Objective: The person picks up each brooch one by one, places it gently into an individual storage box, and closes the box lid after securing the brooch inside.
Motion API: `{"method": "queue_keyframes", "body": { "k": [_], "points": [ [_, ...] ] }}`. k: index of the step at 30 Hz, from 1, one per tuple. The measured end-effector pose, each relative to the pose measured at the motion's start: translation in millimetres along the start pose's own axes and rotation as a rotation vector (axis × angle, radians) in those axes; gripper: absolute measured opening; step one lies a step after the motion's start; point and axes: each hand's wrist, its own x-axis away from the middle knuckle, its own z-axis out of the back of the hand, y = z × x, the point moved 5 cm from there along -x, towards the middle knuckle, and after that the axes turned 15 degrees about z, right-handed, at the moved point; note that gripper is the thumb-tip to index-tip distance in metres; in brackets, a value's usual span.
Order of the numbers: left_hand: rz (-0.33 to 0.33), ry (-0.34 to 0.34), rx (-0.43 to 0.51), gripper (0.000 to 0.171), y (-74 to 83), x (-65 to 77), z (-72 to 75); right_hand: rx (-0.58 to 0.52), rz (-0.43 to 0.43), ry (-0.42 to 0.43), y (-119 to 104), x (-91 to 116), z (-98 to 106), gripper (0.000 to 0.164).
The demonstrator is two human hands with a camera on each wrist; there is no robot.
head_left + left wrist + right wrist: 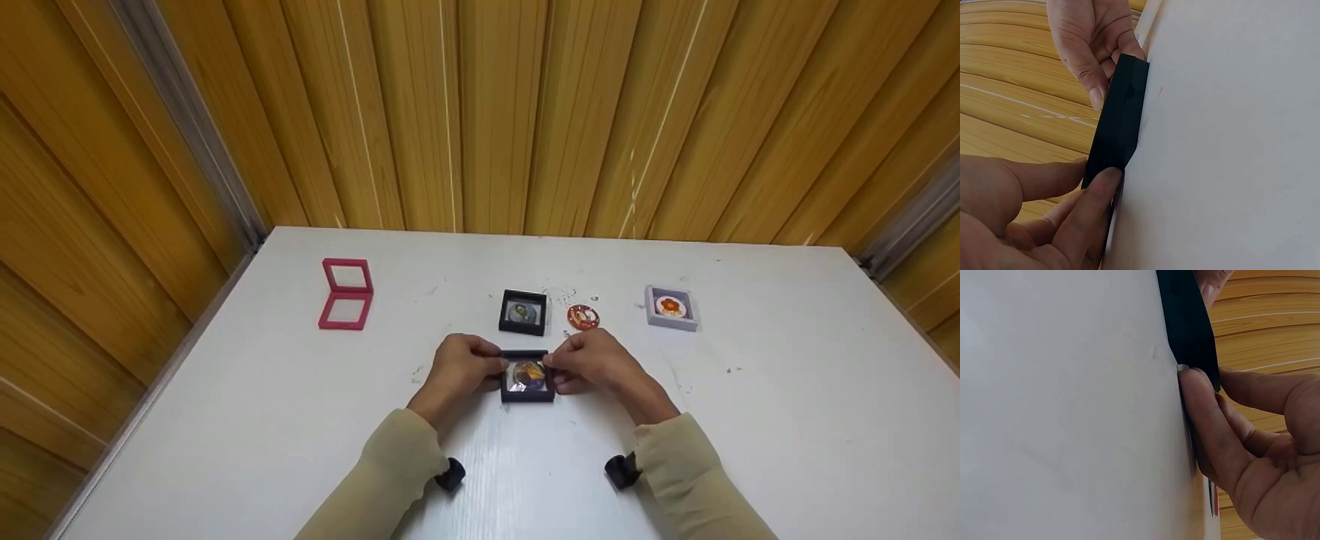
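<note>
A small square black display frame (527,397) is on the white table, with a round orange-and-purple badge (529,374) showing behind its clear film. My left hand (463,366) grips the frame's left side, thumb on the top edge. On the opposite side my right hand (598,361) pinches the frame between thumb and fingers. In the left wrist view the frame's dark side wall (1118,112) stands edge-on between both hands, close over the table. The right wrist view shows fingertips (1193,379) under the frame's near corner and the thumb at its top edge.
Behind my hands lie a second black frame (522,329) holding a round piece and a loose red round badge (583,317). To the right sits a pale lavender frame (673,324) with a red-flower badge. A pink frame (344,328) stands unfolded at the left. Corrugated yellow panels (495,120) rise behind the table.
</note>
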Motion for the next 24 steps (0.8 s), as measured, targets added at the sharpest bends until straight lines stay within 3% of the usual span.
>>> {"method": "queue_keyframes", "body": {
  "k": [24],
  "points": [
    [-0.021,0.007,0.015,0.017,0.0,1.5,-1.2,-0.004,0.02,-0.019,-0.6,-1.2,0.1,0.012]
  ]
}}
